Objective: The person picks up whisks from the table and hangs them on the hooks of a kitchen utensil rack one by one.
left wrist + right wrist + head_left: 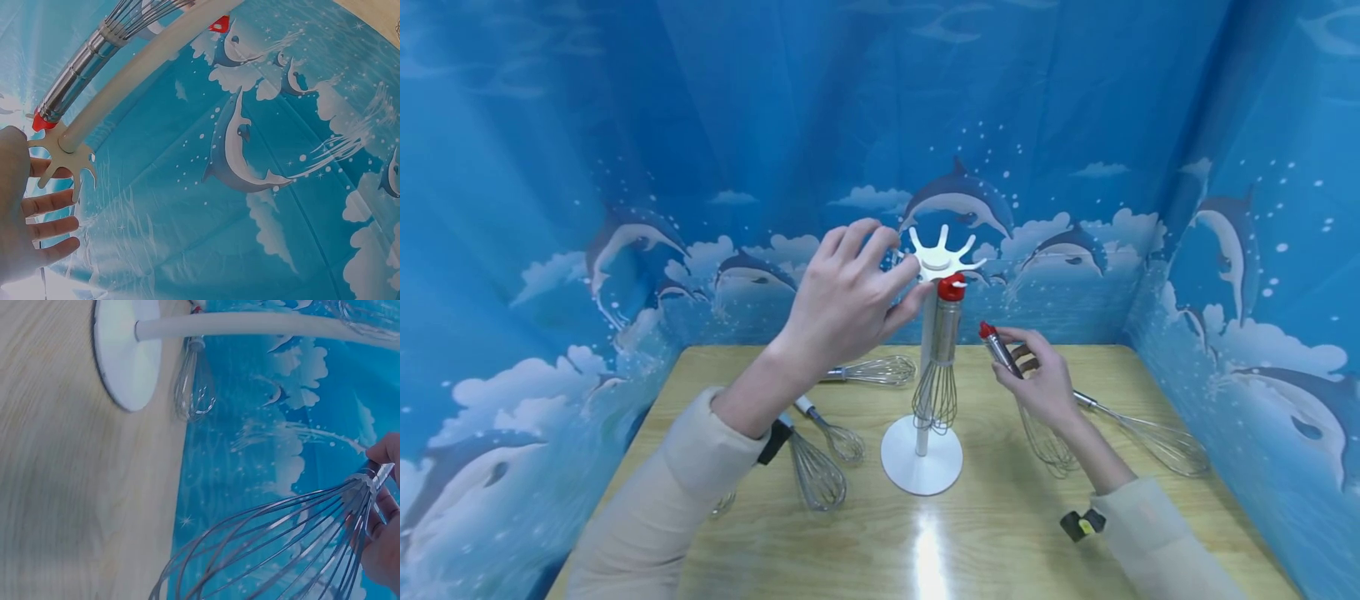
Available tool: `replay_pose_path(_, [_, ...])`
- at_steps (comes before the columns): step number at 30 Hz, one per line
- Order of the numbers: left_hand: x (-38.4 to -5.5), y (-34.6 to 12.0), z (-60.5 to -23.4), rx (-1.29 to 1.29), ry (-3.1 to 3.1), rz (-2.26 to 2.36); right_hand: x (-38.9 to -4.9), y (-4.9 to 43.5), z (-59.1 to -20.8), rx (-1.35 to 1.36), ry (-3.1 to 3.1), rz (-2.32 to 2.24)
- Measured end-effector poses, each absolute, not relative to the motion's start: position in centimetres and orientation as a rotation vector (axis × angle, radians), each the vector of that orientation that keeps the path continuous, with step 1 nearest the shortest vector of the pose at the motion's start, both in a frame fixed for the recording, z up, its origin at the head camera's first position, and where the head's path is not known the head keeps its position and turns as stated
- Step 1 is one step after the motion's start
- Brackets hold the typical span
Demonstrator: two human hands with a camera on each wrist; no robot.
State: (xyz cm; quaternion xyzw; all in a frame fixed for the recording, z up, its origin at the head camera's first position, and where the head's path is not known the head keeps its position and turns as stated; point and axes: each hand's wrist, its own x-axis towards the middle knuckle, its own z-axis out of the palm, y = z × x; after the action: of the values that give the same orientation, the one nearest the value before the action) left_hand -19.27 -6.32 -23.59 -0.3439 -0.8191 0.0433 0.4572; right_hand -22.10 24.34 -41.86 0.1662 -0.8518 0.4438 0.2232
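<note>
A white stand [922, 477] with a round base and a star-like ring of hooks [937, 260] at its top stands in the middle. From one hook hangs a red-tipped whisk [947, 332], wires downward. Close to the hooks on the left is my left hand [850, 287], fingers loosely bent; in the left wrist view its fingers [53, 203] reach behind the hook ring. To the right of the stand, my right hand [1041, 379] grips a second red-tipped whisk [997, 346] by its handle. Its wire loops [269, 544] point down and outward in the right wrist view.
Left of the stand, several whisks lie on the wooden table [820, 542], among them a wide whisk [817, 473], a small whisk [842, 440] and one farther back [880, 370]. Another whisk [1157, 433] lies at the right. A blue dolphin-print curtain [820, 108] surrounds the table.
</note>
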Motion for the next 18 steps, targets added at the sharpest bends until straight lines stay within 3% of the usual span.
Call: replay_pose_path(18, [-19.2, -6.3, -23.6, -0.851, -1.994, 0.114, -20.6, 22.2, -39.6, 0.573, -2.179, 1.31])
